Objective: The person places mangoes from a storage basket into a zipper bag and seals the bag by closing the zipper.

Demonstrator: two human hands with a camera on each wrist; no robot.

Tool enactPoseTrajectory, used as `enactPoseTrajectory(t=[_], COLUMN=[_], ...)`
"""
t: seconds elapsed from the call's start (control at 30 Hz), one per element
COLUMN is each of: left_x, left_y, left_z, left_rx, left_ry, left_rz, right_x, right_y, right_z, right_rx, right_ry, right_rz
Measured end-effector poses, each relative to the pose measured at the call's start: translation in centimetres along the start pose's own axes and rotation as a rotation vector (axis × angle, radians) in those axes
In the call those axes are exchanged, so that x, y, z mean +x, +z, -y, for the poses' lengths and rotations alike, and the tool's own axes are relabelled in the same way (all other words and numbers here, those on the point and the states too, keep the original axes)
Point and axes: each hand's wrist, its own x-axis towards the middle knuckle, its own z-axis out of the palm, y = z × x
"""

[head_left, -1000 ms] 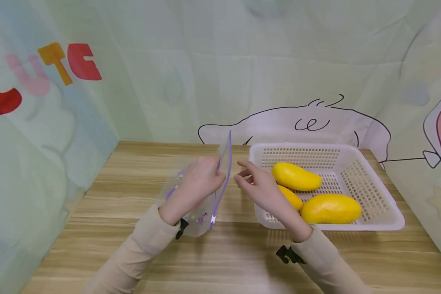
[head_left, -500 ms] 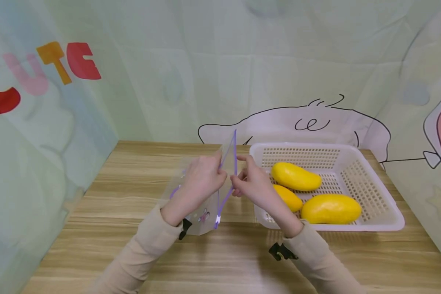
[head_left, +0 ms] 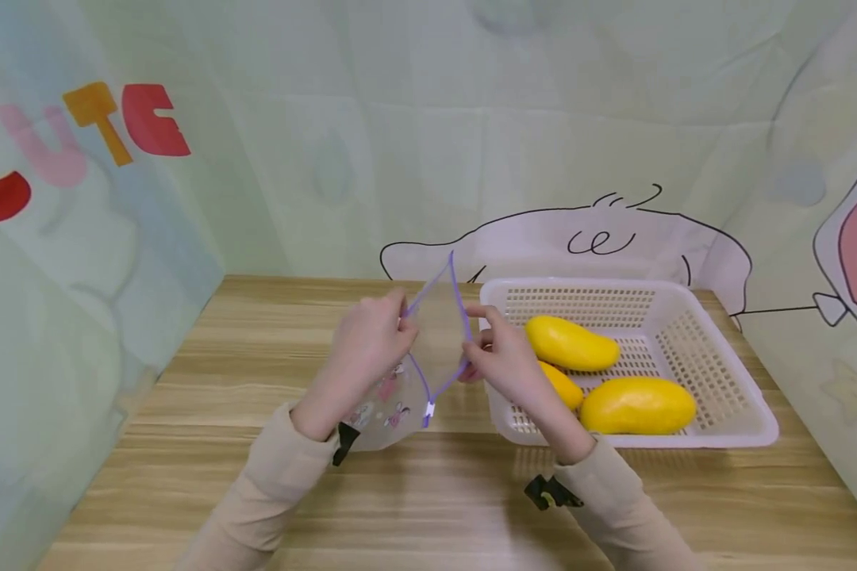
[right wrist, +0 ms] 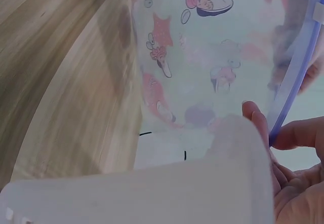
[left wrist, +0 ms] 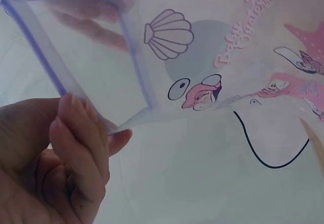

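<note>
Between the two hands a clear zip bag (head_left: 439, 337) with purple edging and printed cartoon figures stands with its mouth spread in a diamond. My left hand (head_left: 371, 341) pinches the left edge of the mouth, thumb and fingers on the rim in the left wrist view. On the opposite edge, my right hand (head_left: 503, 353) pinches the purple strip between thumb and fingers, as the right wrist view shows. A white slider (head_left: 430, 409) sits at the near corner of the mouth. Seashell and character prints show on the bag wall (left wrist: 202, 57).
A white slotted plastic basket (head_left: 728, 381) stands on the right of the wooden table (head_left: 257, 333), right behind my right hand. It holds three yellow mangoes (head_left: 639, 406), one partly hidden by that hand. A cartoon-printed cloth (head_left: 293, 174) hangs at the back.
The right hand has come left to the bag's edge and taken hold of it. The left hand has moved slightly left, and the bag mouth has spread from narrow to wide.
</note>
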Motion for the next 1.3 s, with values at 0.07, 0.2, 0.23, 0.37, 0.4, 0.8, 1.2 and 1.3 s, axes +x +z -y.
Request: enactPoseTrajectory(t=[0.07,0.2,0.23,0.37,0.4,0.8,1.2,1.3], left_x=[0.0,-0.2,-0.2,-0.4,-0.4,-1.0,-1.4,-1.5], left_y=[-0.2,-0.4,-0.5,-0.8,-0.9,-1.6,-2.2,-2.2], left_z=[0.4,1.0,1.2,1.8,1.9,3.7,4.7,4.7], left_rx=[0.004,0.022,0.021,0.006,0.002,-0.027,-0.047,-0.032], left_ry=[-0.004,-0.009,-0.009,-0.010,-0.014,-0.073,-0.123,-0.121], left_rz=[-0.019,-0.064,-0.075,-0.100,-0.101,-0.106,-0.104,-0.114], right_x=[0.0,-0.1,-0.1,-0.2,-0.2,-0.2,-0.1,-0.1], right_y=[-0.1,-0.4,-0.5,-0.7,-0.8,-1.4,-2.0,-2.3], right_z=[-0.1,-0.3,-0.4,-0.7,-0.7,-1.5,-1.9,-1.9], right_rx=[0.006,0.017,0.017,0.012,0.017,0.044,0.081,0.058], right_ry=[0.009,0.038,0.044,0.068,0.076,0.126,0.175,0.197], right_rz=[-0.005,-0.025,-0.031,-0.049,-0.052,-0.062,-0.138,-0.146])
